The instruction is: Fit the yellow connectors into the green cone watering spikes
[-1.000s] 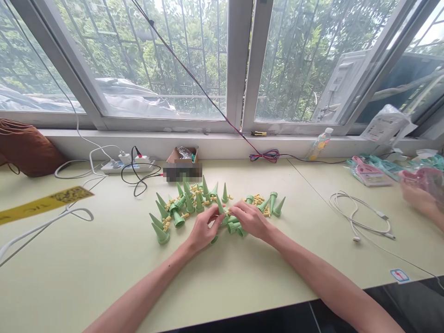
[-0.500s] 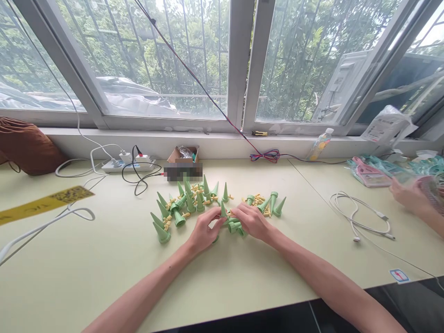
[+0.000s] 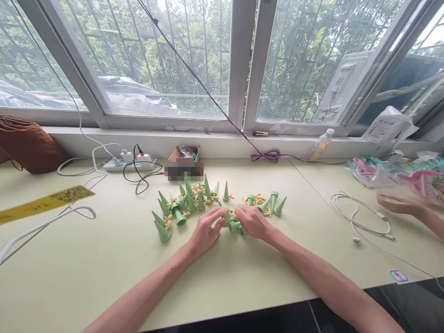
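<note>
And the left hand [image 3: 207, 225] pinches a green conical spike [image 3: 226, 214], long axis unreadable; the right hand [image 3: 252, 220] crowds its right side, fingers bunched, their hold hidden.

2 bare forearms [image 3: 169, 266], hands [image 3: 252, 220] nearly touching, fingers [image 3: 243, 212] curled

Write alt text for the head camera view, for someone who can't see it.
A person's left hand pinches a green part, the right hand close beside it, at a pale table scattered with green cones and small yellow pieces. Another person's hand is at right, near a pink item; windows line the back.
</note>
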Action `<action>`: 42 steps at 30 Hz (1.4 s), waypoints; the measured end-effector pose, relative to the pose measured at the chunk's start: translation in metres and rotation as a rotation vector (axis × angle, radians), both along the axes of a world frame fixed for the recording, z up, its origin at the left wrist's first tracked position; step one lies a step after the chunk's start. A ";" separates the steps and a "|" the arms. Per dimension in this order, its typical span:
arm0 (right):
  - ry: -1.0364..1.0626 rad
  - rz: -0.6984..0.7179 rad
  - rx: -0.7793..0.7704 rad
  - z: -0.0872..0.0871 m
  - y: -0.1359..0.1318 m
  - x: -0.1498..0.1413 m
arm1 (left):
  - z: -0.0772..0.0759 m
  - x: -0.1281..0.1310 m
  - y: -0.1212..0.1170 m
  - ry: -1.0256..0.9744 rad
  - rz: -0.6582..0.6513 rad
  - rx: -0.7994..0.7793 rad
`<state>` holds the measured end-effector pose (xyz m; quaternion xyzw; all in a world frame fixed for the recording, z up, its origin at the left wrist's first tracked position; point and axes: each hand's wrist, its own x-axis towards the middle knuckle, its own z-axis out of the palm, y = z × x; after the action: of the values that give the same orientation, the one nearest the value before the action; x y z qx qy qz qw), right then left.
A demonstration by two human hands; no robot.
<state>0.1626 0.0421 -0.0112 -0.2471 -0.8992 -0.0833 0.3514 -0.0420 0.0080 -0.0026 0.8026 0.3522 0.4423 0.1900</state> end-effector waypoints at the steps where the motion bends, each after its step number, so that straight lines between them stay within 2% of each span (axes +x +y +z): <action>1: 0.006 0.007 -0.007 0.000 0.000 0.000 | 0.000 0.000 0.000 0.004 0.000 0.007; 11: 0.040 0.002 -0.087 0.013 -0.002 -0.002 | -0.001 -0.004 0.005 0.033 0.090 0.058; 20: 0.061 0.021 -0.101 0.009 -0.003 -0.005 | -0.001 0.000 0.003 0.002 0.073 0.095; 27: 0.184 0.020 -0.344 0.005 -0.011 -0.010 | 0.000 0.001 0.001 -0.001 0.045 0.244; 30: 0.209 0.035 -0.395 0.005 -0.010 -0.011 | -0.003 0.001 0.001 0.007 0.044 0.280; 34: 0.180 0.036 -0.342 0.005 -0.009 -0.010 | -0.004 0.001 0.001 0.024 0.081 0.229; 42: 0.154 0.074 -0.248 0.008 -0.009 -0.005 | 0.004 0.001 0.001 -0.052 0.139 0.015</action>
<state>0.1573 0.0333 -0.0029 -0.2610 -0.8814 0.0609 0.3889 -0.0413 0.0090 0.0017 0.7659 0.3986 0.4778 0.1618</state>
